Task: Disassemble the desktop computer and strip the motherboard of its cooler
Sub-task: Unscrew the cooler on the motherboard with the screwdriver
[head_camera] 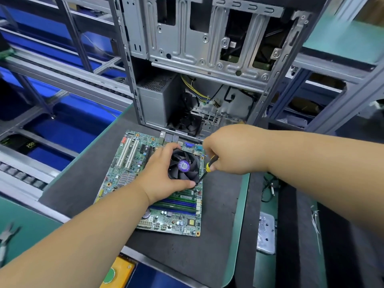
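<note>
Behind motherboard [153, 190], gutted computer case [199, 59].

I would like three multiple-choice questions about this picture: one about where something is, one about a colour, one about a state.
1. Where does the motherboard lie?
A. inside the computer case
B. on the dark mat in front of the case
C. on the blue bins

2. What colour is the round label on the cooler fan?
A. purple
B. red
C. white

3. What is the right hand doing?
A. resting open on the mat
B. holding pliers
C. gripping a screwdriver

Answers: 1 B, the board rests flat on the mat before the open case. 2 A, the hub sticker is purple. 3 C, its fingers curl round the yellow-black handle, tip at the cooler's corner.
</note>
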